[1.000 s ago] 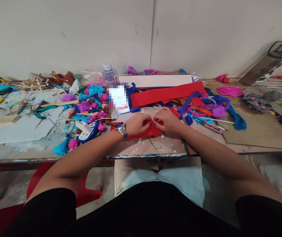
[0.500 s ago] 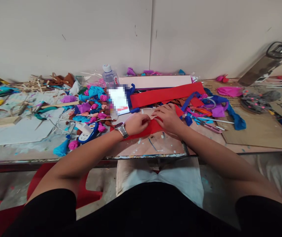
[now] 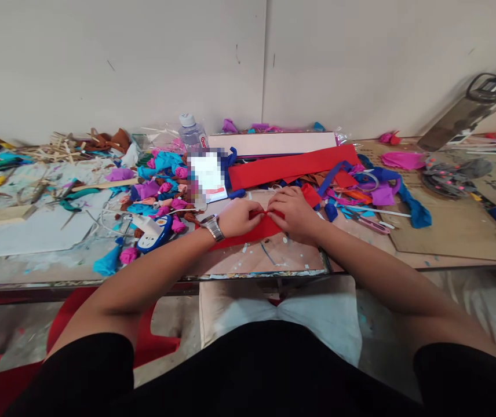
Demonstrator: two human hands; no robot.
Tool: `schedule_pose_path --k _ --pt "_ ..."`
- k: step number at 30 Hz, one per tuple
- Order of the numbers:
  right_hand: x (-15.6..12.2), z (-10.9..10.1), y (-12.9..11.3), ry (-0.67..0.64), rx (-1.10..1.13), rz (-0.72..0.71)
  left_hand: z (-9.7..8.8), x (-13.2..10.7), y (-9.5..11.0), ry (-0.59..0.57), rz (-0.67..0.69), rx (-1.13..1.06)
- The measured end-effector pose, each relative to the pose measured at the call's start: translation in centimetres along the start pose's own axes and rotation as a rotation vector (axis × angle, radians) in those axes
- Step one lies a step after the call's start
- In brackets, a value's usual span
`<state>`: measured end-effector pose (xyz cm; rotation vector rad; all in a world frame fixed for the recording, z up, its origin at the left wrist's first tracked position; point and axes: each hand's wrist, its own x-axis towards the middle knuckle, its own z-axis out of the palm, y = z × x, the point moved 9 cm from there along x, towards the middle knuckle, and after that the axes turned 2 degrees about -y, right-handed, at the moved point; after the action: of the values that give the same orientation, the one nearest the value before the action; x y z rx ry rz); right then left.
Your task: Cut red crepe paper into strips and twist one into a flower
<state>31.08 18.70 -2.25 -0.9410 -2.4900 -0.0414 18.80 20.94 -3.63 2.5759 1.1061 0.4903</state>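
A strip of red crepe paper lies on the table close to its front edge, under both hands. My left hand, with a metal watch at the wrist, pinches the paper's upper edge between thumb and fingers. Close beside it, my right hand grips the same edge with bent fingers. The fingertips of both hands nearly meet, and the paper looks gathered there. Beyond them a folded length of red crepe paper rests over other scraps. A lit phone, partly blurred, stands just past my left hand.
Crumpled paper flowers and a blue-and-white power strip crowd the left. A water bottle stands behind the phone. To the right are a pink cutter, cardboard and a tilted dark bottle.
My right hand has shifted slightly left and down, bringing its fingertips to my left hand's. The red paper's edge is now pinched between them.
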Motion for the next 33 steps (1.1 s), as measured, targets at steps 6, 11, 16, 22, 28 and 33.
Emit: schedule_pose_path --k 6,11,16,22,28,33 --pt "-0.1 0.4 0.2 -0.017 0.039 0.004 0.0 0.1 -0.1 -0.026 -0.004 -0.101" --pt "-0.2 0.6 0.6 -0.007 0.07 0.015 0.2 0.1 -0.2 -0.075 -0.013 -0.159" --pt "-0.1 0.6 0.8 0.003 0.08 0.012 0.3 0.1 -0.5 -0.089 -0.023 -0.204" --pt "0.0 0.7 0.8 -0.014 0.085 0.004 0.1 0.1 -0.1 -0.12 -0.048 -0.182" --pt "0.2 1.0 0.8 -0.03 0.082 -0.013 -0.2 0.2 -0.6 -0.106 -0.083 -0.12" --pt "0.1 1.1 0.7 -0.028 0.095 -0.015 0.0 0.2 -0.7 -0.116 -0.079 -0.114"
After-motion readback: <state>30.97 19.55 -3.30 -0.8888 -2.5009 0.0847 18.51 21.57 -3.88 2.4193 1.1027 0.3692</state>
